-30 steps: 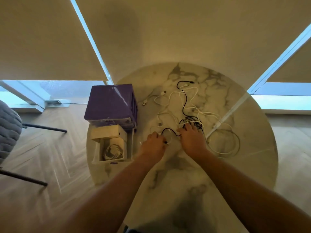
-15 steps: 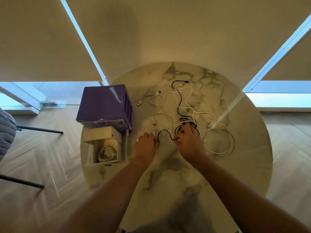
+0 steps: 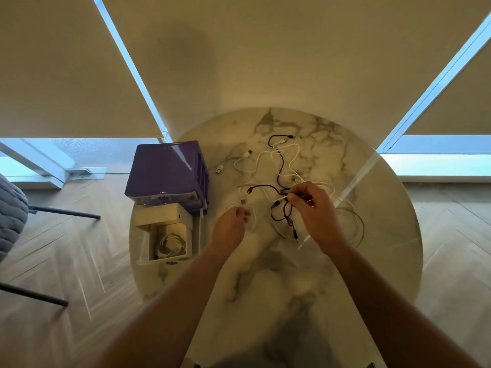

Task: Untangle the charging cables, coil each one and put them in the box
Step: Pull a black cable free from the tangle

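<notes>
Several thin charging cables, white ones and a black one, lie looped and crossed over each other on a round marble-patterned table, their small plugs scattered toward the far side. The right hand is raised over the tangle, its fingers curled and pinching a knot of black and white strands at the fingertips, with black loops hanging just below it. The left hand sits to the left of the tangle, fingers bent around a thin white strand, though how firmly it holds cannot be told. At the table's left edge stands an open white cardboard box with a coiled white cable lying inside, and just beyond it rests a glossy purple box. Pale herringbone wood flooring surrounds the table.
</notes>
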